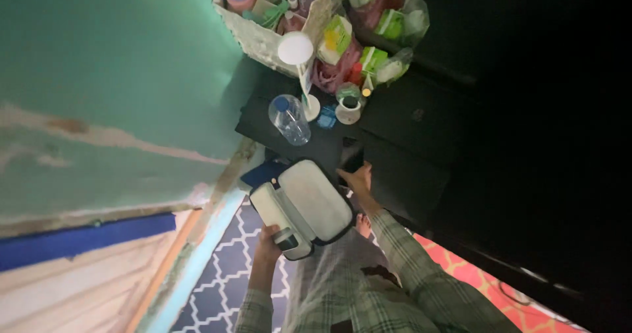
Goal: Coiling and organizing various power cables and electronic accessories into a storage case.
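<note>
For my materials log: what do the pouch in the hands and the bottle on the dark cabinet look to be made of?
Pouch: apparently smooth white faux leather or vinyl, dark-trimmed; faint sheen, soft rounded edges. Bottle: clear thin plastic, see-through with glints, blue cap. Left hand grips the pouch's end.

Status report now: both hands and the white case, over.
Left hand grips white zip case at its lower end. Right hand at case's far edge, by dark cabinet. Water bottle stands on the cabinet, apart.

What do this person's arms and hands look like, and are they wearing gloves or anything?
No gloves: both the left hand and the right hand are bare. Each arm wears a long sleeve of grey-green plaid cloth with pale crossing lines, reaching to the wrist. No watch or rings show, though the picture is dim.
</note>
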